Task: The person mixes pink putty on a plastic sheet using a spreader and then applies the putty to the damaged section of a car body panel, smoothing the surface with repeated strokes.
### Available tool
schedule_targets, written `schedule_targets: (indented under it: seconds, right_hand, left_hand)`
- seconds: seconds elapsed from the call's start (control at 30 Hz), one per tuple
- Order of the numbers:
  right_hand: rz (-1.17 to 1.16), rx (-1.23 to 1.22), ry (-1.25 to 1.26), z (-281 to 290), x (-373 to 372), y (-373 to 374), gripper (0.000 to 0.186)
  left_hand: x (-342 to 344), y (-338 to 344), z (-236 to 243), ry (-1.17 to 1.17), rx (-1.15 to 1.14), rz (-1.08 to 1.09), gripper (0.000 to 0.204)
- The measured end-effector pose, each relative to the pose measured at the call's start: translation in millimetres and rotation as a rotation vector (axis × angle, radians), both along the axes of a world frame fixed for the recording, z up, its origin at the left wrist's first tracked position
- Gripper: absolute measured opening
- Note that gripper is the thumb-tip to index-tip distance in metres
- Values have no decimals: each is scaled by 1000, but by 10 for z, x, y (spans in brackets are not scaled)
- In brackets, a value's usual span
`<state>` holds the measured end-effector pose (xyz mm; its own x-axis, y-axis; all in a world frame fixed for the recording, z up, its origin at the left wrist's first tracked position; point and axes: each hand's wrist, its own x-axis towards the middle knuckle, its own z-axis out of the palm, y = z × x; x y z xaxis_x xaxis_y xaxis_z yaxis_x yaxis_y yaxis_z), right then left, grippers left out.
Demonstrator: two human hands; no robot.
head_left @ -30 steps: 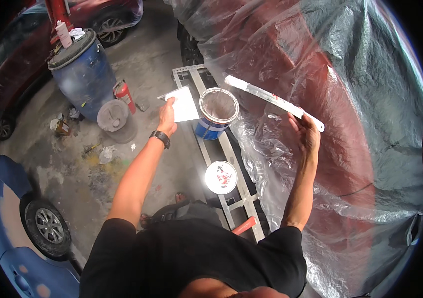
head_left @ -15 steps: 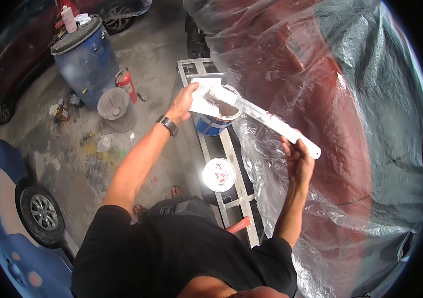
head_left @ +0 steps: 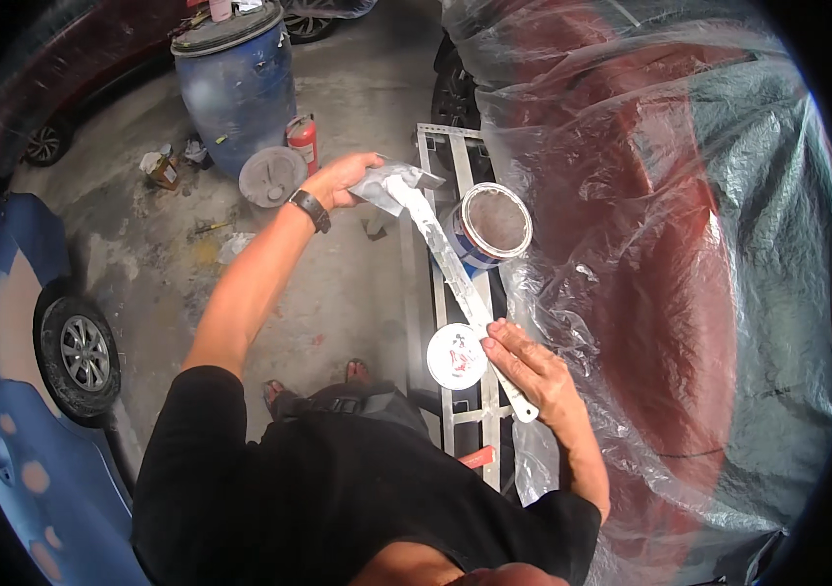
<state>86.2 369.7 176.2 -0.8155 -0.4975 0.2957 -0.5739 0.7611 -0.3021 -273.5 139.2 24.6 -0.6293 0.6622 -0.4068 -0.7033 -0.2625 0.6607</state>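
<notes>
My left hand (head_left: pixel 340 180) grips a flat square plate (head_left: pixel 375 188). My right hand (head_left: pixel 523 369) holds a long white stick (head_left: pixel 455 269), its far end, coated in thick white paste, on the plate. An open blue can (head_left: pixel 491 224) with greyish contents stands on a metal frame (head_left: pixel 490 418), just right of the stick. A white round tin or lid (head_left: pixel 456 356) with red smears lies on the frame beside my right hand. A red handle (head_left: pixel 476 458) shows lower on the frame.
A red vehicle under plastic sheeting (head_left: pixel 650 293) fills the right. At the left is a blue car (head_left: pixel 0 410) with sanded patches. Behind are a blue barrel (head_left: pixel 233 93), a grey bucket (head_left: pixel 269 168), a fire extinguisher (head_left: pixel 304 137), small containers (head_left: pixel 162 171) and a dark red car (head_left: pixel 93 44).
The stick has swung from over the right side down across the can to left of it, its end now on the plate. My right hand has come down; my left has tilted the plate.
</notes>
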Motion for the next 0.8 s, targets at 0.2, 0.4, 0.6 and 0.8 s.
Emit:
schedule_targets:
  seconds: [0.2, 0.4, 0.6, 0.8]
  right_hand:
    - [-223, -443, 178, 193, -29, 200, 34]
    - [-563, -1199, 82, 333, 21, 656, 36]
    - [-680, -712, -7, 212, -645, 1025, 27]
    - [-491, -118, -180, -963, -1786, 1405, 25]
  left_hand:
    - [481, 134, -384, 352, -19, 281, 44]
    - [746, 584, -660, 241, 74, 393, 49]
    - [770, 490, -631, 254, 47, 378, 48]
    - [780, 239, -418, 281, 112, 379, 42]
